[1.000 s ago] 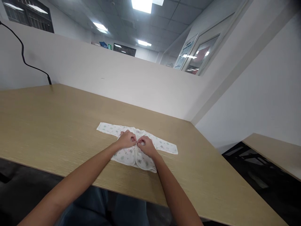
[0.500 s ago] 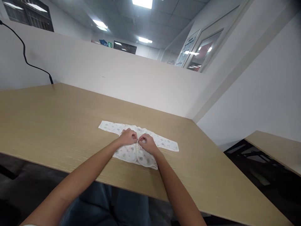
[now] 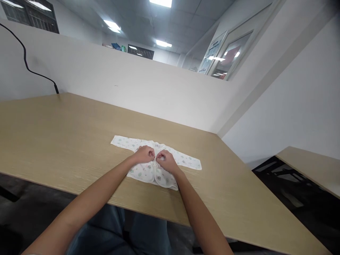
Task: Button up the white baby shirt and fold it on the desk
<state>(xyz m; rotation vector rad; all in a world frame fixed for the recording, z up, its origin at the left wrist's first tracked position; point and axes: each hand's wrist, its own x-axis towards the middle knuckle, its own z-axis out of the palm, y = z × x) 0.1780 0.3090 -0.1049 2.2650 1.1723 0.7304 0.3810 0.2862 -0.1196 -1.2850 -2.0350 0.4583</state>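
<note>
A small white baby shirt [image 3: 167,180] with a scattered print lies face up on the table, its long sleeves spread to both sides. At the middle of its front, my left hand [image 3: 145,154] is closed in a pinch beside the front opening. My right hand [image 3: 166,160] pinches from the other side, its fingertips almost meeting the left ones. Thin white ties seem to hang between the fingertips, but they are too small to make out clearly. Both hands cover part of the shirt's chest.
The light wooden table [image 3: 79,141] ends at a low white partition [image 3: 148,88] behind the shirt. A black cable [image 3: 25,56] runs down at the far left. Another wooden tabletop [image 3: 313,166] stands to the right, past a gap.
Both hands stay pinched at the shirt's front with hardly any movement. The fingertips are slightly farther apart, and the whole view has shifted a little.
</note>
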